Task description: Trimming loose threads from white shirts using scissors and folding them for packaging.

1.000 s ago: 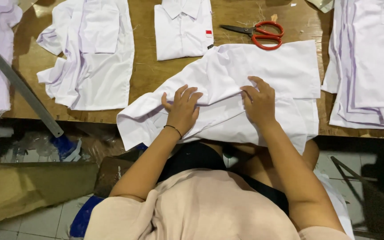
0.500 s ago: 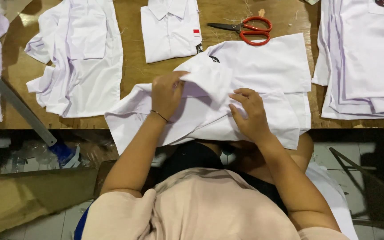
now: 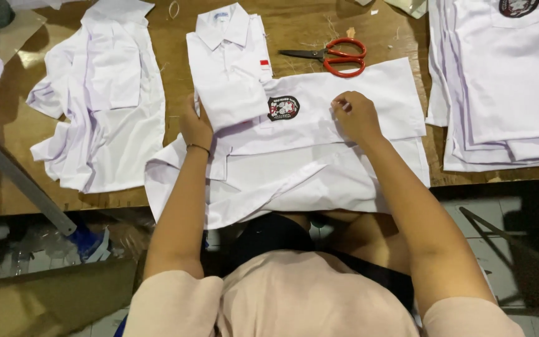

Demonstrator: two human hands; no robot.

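- Since the earlier frame, both hands have shifted up the cloth: the white shirt (image 3: pixel 319 162) that lay bunched under them is now spread flatter, with a dark oval embroidered badge (image 3: pixel 283 107) turned face up.
- Left hand (image 3: pixel 194 125): rests at the left edge of the shirt, fingers curled over a folded flap of the fabric and clamped lightly on it; a thin band sits at the wrist.
- Right hand (image 3: pixel 355 115): lies on the upper panel to the right of the badge, fingertips drawn together and pinching the cloth at one point.
- Shirt: smooth, thin woven cotton-like fabric, creased in soft diagonal folds; it lies on the near edge of the wooden table (image 3: pixel 301 31), its lower hem hanging over the edge toward the person's lap.
- Folded white shirt (image 3: pixel 226 50): neat rectangle with a stiff collar and a small red tag, just beyond the left hand, touching the worked shirt.
- Scissors (image 3: pixel 332 55): red plastic loops, dark metal blades, lying flat just beyond the shirt's far edge.
- Loose white garment (image 3: pixel 104 100): crumpled, on the left of the table.
- Stack of white shirts (image 3: pixel 500 81): flat, layered, on the right, edges stepped.
- Table surface: brown, worn wood, with thread scraps.
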